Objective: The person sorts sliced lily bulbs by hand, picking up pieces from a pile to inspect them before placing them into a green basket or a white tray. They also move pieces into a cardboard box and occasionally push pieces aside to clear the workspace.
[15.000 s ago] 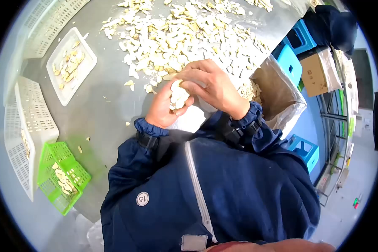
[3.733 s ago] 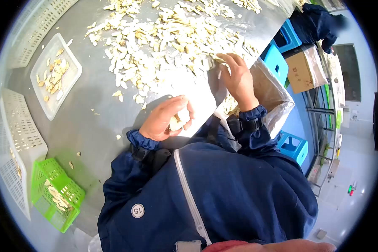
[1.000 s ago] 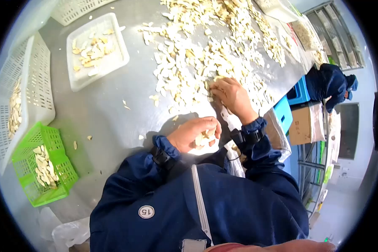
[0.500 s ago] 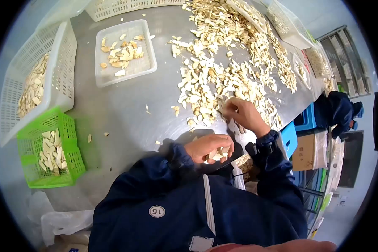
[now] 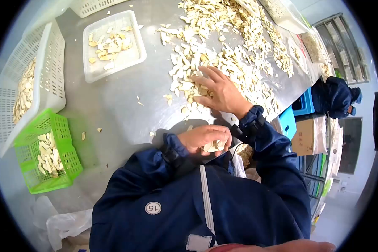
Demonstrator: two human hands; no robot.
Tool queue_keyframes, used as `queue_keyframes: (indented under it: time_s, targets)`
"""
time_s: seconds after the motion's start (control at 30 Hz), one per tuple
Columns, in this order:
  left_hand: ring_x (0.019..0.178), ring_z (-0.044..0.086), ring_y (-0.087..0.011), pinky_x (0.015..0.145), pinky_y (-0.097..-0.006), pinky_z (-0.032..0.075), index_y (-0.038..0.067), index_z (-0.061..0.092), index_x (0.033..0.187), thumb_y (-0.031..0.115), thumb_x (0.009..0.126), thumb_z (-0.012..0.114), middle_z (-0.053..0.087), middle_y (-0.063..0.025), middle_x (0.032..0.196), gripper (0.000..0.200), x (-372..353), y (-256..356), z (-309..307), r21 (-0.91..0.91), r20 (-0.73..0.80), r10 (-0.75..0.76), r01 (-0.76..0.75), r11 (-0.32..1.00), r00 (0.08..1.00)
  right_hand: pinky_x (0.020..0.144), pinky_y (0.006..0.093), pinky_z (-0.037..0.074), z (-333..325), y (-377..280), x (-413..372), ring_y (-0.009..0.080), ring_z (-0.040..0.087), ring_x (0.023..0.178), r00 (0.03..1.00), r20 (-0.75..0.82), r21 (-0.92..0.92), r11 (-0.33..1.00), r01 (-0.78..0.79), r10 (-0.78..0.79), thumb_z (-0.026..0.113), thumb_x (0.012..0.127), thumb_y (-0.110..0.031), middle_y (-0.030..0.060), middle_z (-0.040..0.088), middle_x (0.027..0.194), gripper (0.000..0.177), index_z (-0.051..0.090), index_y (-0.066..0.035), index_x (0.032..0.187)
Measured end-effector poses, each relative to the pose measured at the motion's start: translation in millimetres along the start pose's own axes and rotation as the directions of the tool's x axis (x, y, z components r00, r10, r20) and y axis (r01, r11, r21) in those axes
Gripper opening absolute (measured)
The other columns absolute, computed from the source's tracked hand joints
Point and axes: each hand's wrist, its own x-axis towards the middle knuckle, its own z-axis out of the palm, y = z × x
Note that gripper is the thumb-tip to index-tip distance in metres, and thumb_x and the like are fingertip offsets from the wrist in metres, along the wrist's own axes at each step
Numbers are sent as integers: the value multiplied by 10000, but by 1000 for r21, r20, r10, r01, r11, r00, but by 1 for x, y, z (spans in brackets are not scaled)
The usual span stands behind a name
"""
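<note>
A: Seeing what, left to right?
B: At nine o'clock, green basket (image 5: 70,159). Near centre, left hand (image 5: 198,136) with grip curled round pale slices (image 5: 212,146). Toward one, right hand (image 5: 223,93) with spread-fingered grip over pile (image 5: 236,64) on tabletop (image 5: 122,110).
A: Doing which step?
B: Likely picking; calls for pinching a slice. Can't make out fingertip contact or held count.

We record: one metal surface (image 5: 117,98), bright glare (image 5: 174,119) toward its near edge; beyond its right edge, blue stools (image 5: 287,122), dark panel (image 5: 351,147), pale wall (image 5: 348,193); past the far-right corner, metal rack (image 5: 344,48).
</note>
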Motion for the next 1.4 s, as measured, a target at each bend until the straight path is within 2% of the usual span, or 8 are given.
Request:
queue_keyframes:
  time_s: [0.23, 0.43, 0.7, 0.97, 1.03, 1.1, 1.23, 1.4]
  targets:
    - [677, 643, -124, 399, -201, 423, 22, 621, 1062, 288, 1096, 496, 648, -107, 912, 296, 1, 2, 0, -1, -50, -17, 17, 1000, 999, 898, 362, 576, -20, 31, -42, 293, 745, 1022, 823, 114, 348, 754, -558, 556, 624, 968, -67, 167, 722, 1215, 332, 684, -53, 1294]
    - [672, 642, -118, 396, -199, 433, 23, 617, 1060, 255, 1098, 506, 657, -102, 921, 260, 3, -2, -2, -36, -43, -43, 41, 999, 998, 872, 375, 587, -21, 48, -43, 293, 744, 966, 885, -158, 146, 897, -418, 438, 587, 979, -31, 164, 730, 1206, 352, 681, -72, 1316]
    - [672, 642, -96, 403, -190, 424, 28, 618, 1059, 292, 1109, 493, 654, -92, 899, 296, 1, 2, 1, -30, -51, -59, 57, 998, 997, 970, 414, 542, -9, 10, -41, 329, 656, 1092, 996, 73, 80, 996, 42, -48, 736, 925, -136, 97, 726, 1165, 199, 755, -127, 1122]
    - [633, 610, -105, 407, -191, 379, 51, 632, 1080, 403, 1117, 457, 662, -94, 860, 394, 5, -2, -4, 95, -204, 161, -144, 985, 966, 903, 386, 556, -15, 23, -77, 306, 704, 1029, 920, -145, 211, 919, -332, 365, 778, 898, -113, 104, 747, 1101, 152, 735, -80, 1040]
    - [678, 648, -131, 398, -199, 370, 57, 642, 1121, 465, 1120, 442, 680, -94, 919, 454, 7, -4, -7, 28, -280, 181, -180, 983, 943, 900, 352, 554, -40, 11, -77, 232, 715, 1006, 857, 84, 489, 728, -480, 508, 778, 936, -155, 87, 759, 1061, 167, 757, -75, 1081]
    - [711, 669, -151, 388, -205, 357, 61, 647, 1156, 488, 1122, 435, 688, -93, 957, 479, 9, -1, -2, -270, -371, 96, -206, 941, 924, 891, 327, 553, -50, 12, -76, 185, 713, 976, 955, 194, 686, 665, -297, 225, 777, 961, -194, 73, 763, 1038, 203, 770, -71, 1122]
    - [903, 667, -155, 484, -233, 458, 73, 644, 1211, 504, 1123, 436, 677, -78, 1052, 486, 6, -5, -12, -250, -276, 162, -233, 940, 947, 833, 355, 563, -34, 11, -37, 223, 717, 941, 901, 136, 376, 820, -431, 412, 747, 984, -238, 87, 765, 1047, 190, 778, -84, 1091]
    - [845, 624, -127, 459, -219, 369, 67, 643, 1096, 409, 1095, 510, 645, -49, 980, 368, 4, -3, -10, -247, -281, 124, -196, 949, 952, 782, 454, 570, 17, 38, -17, 358, 712, 888, 964, -159, -117, 966, -231, 211, 705, 971, -326, 120, 768, 987, 283, 762, -86, 1110]
